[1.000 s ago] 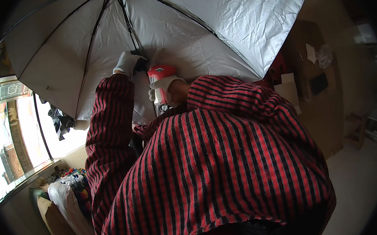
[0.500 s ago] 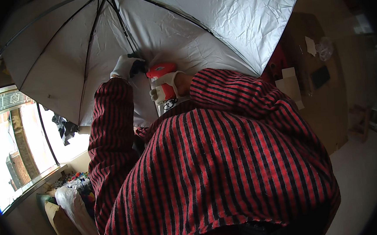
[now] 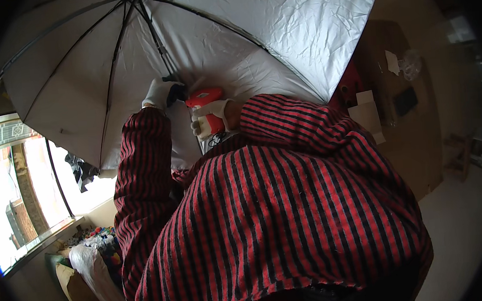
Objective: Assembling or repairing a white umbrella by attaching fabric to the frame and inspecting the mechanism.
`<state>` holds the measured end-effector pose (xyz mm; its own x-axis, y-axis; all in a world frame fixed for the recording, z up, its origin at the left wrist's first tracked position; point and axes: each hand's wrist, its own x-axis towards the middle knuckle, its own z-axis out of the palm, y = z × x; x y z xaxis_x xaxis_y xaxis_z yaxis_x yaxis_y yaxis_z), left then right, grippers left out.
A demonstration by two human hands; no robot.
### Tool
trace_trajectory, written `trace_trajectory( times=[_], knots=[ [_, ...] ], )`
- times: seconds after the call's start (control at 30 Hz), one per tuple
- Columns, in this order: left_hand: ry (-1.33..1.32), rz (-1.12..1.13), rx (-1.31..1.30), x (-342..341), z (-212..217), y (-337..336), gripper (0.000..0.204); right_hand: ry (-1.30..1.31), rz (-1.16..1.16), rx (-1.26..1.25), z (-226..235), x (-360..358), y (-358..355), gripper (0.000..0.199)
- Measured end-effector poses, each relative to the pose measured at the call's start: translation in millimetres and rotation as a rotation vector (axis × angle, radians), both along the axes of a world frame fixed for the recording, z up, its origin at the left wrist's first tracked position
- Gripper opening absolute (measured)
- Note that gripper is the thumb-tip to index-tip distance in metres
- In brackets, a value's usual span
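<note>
Red-and-white pistol-shaped tool [image 3: 205,97] is sitting beneath the umbrella [image 3: 206,46], the gloved right hand [image 3: 215,108] grasping it. The gloved left hand [image 3: 159,93] is lying against the umbrella's underside, its hold impossible to tell. Careless tilting risks the tool scuffing the umbrella's lining.

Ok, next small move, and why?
I'd probably ease the red-and-white tool slightly toward the left grip: the right grip is wrapped round it, and it sits just beside the left grip, near a rib of the silver umbrella.
</note>
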<state>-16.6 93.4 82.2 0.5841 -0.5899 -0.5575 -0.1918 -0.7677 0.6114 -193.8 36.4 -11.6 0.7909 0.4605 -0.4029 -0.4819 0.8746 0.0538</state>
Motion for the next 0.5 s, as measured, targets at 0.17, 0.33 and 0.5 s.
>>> trace_trajectory(
  times=[0.17,0.33,0.5],
  knots=[
    [0.062,0.033,-0.031,6.5,-9.4,1.4,0.020,-0.018,-0.019,-0.037,2.5,-0.9,2.0,0.016],
    [0.083,0.045,-0.044,9.9,-15.0,5.6,0.021,0.047,-0.022,-0.098,5.3,0.0,4.2,0.016],
    [0.076,0.043,-0.064,0.8,-6.0,1.3,0.020,0.026,-0.027,-0.181,5.3,-0.4,0.6,0.011]
  ],
)
